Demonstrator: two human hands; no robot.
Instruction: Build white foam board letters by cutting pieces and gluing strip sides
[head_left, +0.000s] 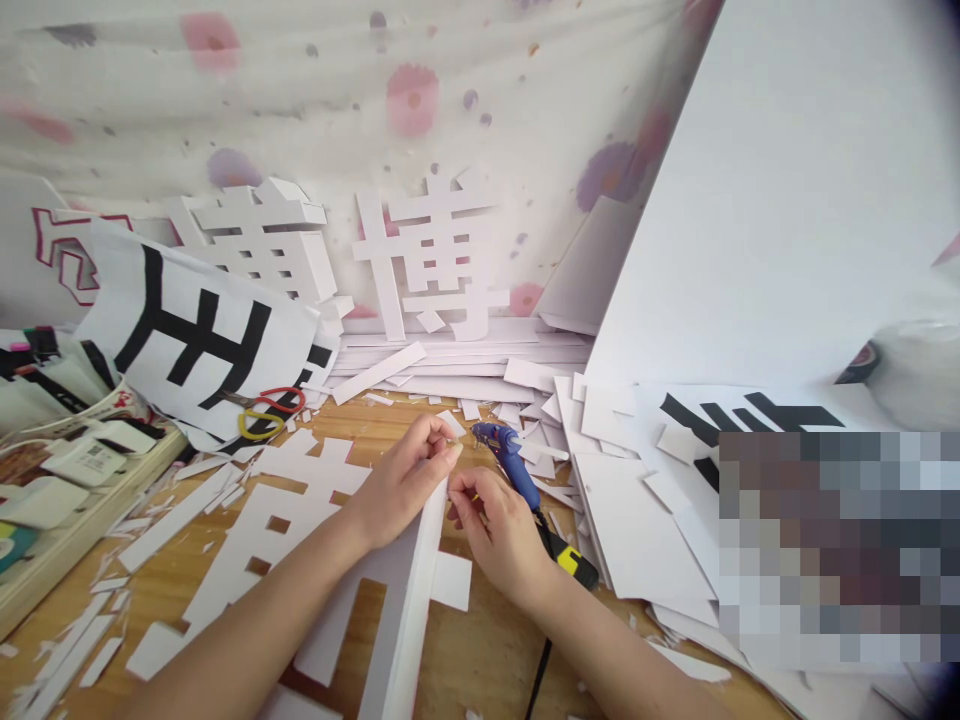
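Observation:
A white foam board strip [420, 590] stands on edge along a cut-out white foam board character [281, 525] lying flat on the table. My left hand [405, 480] is closed around the far end of the strip, thumb and fingers pressed together there. Close by on its right side, my right hand [499, 535] has its fingers curled in a pinch at the strip's edge. What those fingertips hold, if anything, is too small to make out. Just beyond my right hand lies a blue glue gun [510, 460], its nozzle pointing away to the left.
Red- and yellow-handled scissors [274, 412] lie at the left, by a paper with black characters [202, 330]. White foam characters [431, 255] lean on the back curtain. Board sheets [637, 520] and offcuts cover the right side. A wooden box [90, 540] stands left. A black-yellow cutter [574, 565] lies beside my right wrist.

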